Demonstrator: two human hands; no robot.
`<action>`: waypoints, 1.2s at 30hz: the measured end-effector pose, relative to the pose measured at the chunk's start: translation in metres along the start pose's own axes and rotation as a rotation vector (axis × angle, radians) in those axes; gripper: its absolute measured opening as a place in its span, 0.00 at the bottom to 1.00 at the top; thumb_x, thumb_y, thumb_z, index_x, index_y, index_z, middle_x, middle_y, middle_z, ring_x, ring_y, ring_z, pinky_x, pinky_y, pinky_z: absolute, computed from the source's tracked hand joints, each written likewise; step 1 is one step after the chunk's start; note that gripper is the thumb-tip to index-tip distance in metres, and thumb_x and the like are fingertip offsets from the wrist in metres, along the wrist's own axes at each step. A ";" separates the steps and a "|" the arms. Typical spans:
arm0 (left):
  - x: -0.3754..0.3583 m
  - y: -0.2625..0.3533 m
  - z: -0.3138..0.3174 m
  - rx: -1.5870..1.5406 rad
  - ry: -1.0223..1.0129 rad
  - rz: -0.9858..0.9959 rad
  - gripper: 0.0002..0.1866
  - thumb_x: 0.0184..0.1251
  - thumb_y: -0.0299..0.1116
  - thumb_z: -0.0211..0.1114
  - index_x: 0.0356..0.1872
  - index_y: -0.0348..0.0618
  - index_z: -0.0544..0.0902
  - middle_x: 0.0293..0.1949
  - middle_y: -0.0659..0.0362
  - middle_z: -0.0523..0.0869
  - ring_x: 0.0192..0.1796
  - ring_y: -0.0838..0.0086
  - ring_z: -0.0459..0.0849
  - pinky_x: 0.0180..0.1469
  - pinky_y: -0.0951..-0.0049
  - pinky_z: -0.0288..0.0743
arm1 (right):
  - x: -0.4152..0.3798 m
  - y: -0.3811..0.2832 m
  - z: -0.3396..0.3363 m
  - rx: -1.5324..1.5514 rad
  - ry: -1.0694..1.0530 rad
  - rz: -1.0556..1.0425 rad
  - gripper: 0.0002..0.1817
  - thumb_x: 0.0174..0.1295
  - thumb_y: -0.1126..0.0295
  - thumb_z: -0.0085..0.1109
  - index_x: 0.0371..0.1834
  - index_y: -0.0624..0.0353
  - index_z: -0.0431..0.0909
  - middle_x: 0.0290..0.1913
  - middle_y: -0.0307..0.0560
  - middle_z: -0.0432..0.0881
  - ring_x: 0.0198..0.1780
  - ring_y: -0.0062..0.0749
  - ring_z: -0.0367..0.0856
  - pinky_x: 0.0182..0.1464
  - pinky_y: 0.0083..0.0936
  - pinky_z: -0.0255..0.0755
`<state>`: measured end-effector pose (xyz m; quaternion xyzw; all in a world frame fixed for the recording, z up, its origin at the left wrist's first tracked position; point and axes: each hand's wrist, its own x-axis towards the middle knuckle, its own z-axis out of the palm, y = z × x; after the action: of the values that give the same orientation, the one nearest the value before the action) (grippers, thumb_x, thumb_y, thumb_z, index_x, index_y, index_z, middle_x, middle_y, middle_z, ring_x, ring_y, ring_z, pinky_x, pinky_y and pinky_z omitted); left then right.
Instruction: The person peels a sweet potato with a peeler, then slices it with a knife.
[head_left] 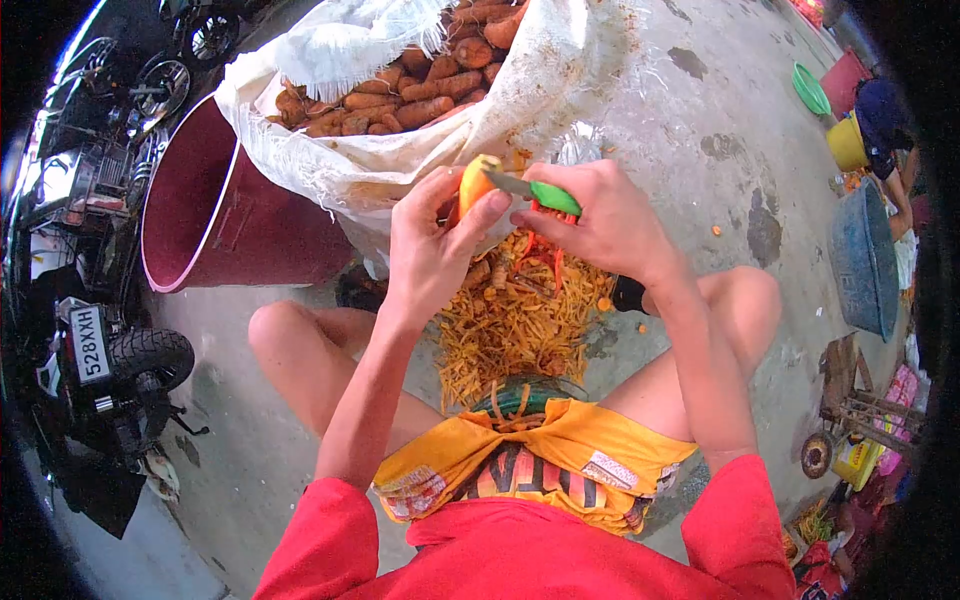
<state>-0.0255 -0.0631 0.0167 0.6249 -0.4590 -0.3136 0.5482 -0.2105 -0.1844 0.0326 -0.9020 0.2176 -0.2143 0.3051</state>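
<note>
My left hand point(437, 225) is closed around a peeled orange carrot point(476, 184), held upright in front of the sack. In my right hand point(600, 215) is a small knife point(545, 195) with a green handle, and its blade meets the carrot near the upper end. Beneath both hands lies a heap of orange peelings point(510, 335) on the ground between my legs. Something red shows under my right hand, partly hidden. Beyond the hands stands a white woven sack point(560, 80), open and filled with unpeeled carrots point(430, 90).
A dark red tub point(260, 225) stands left of the sack. Motorcycles point(110, 350) are at the far left. At the right are a person point(885, 120), a blue basin point(862, 260), a yellow bucket point(846, 145) and a small cart point(850, 410).
</note>
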 end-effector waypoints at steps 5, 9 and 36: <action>-0.003 -0.005 -0.006 0.166 -0.082 0.121 0.09 0.74 0.29 0.72 0.46 0.35 0.84 0.32 0.69 0.80 0.33 0.86 0.74 0.37 0.83 0.70 | -0.001 -0.001 0.010 -0.045 0.000 -0.015 0.14 0.66 0.56 0.69 0.45 0.54 0.83 0.31 0.58 0.86 0.38 0.61 0.86 0.39 0.49 0.80; -0.002 -0.001 -0.014 0.256 -0.109 0.251 0.11 0.69 0.30 0.75 0.42 0.33 0.85 0.34 0.65 0.80 0.36 0.83 0.75 0.38 0.81 0.70 | 0.003 0.005 0.016 -0.054 0.029 -0.017 0.14 0.66 0.58 0.68 0.43 0.56 0.83 0.30 0.59 0.85 0.38 0.61 0.86 0.39 0.50 0.80; 0.178 -0.035 -0.078 0.976 -0.212 0.201 0.22 0.78 0.47 0.61 0.57 0.39 0.88 0.52 0.44 0.91 0.58 0.54 0.88 0.63 0.60 0.78 | 0.012 0.035 -0.026 -0.169 -0.016 0.199 0.21 0.60 0.60 0.74 0.50 0.61 0.85 0.39 0.62 0.88 0.43 0.61 0.87 0.47 0.46 0.81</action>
<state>0.1199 -0.1964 0.0184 0.7255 -0.6632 -0.0700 0.1702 -0.2240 -0.2277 0.0321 -0.9001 0.3207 -0.1568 0.2496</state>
